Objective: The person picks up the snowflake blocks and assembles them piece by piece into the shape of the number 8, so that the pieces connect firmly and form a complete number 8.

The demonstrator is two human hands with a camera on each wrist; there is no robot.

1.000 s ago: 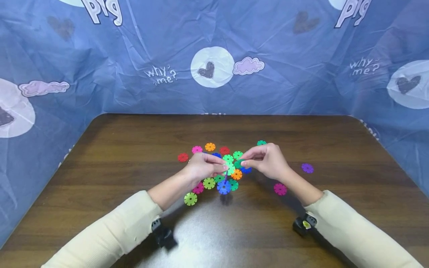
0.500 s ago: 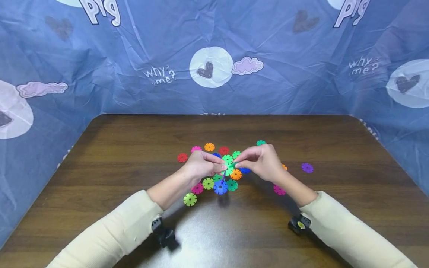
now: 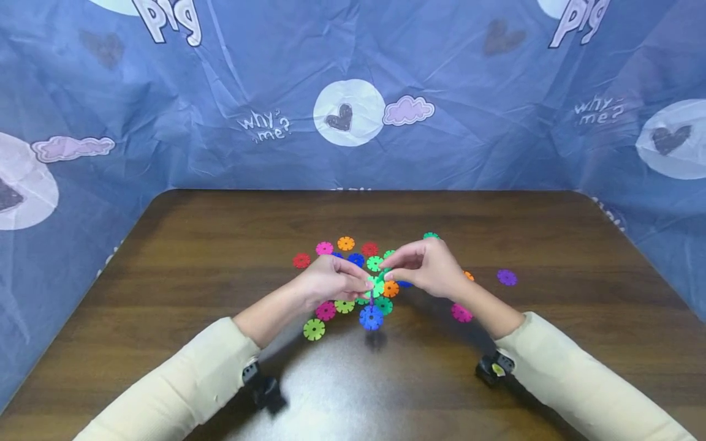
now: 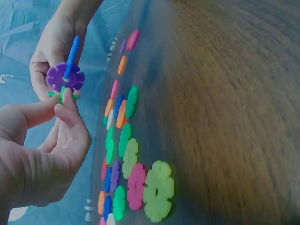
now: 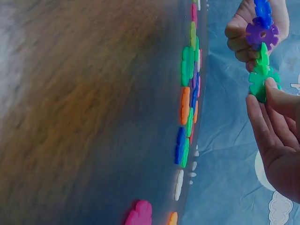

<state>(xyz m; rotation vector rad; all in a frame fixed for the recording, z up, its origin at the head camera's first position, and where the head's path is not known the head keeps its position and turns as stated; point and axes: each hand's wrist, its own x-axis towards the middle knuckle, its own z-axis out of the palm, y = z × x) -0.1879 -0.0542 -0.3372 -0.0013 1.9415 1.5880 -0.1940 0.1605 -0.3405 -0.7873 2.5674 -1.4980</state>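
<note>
Above the table, my left hand pinches a light green notched disc between thumb and fingertips. A purple disc is slotted to it crosswise, and a blue disc hangs at the near end of this chain. Thumb and fingers of my right hand pinch a darker green disc. In the right wrist view, that disc meets the light green one edge to face, at its slots. Both hands are close together, the right one slightly higher in the head view.
Several loose notched discs lie on the wooden table below and around the hands, among them a yellow-green disc and a red disc. Farther right are a purple disc and a magenta disc. A printed blue cloth hangs behind.
My right hand has moved left, bringing the darker green disc up against the light green one and turning it nearly edge-on. The chain in my left hand has shifted slightly toward me.
</note>
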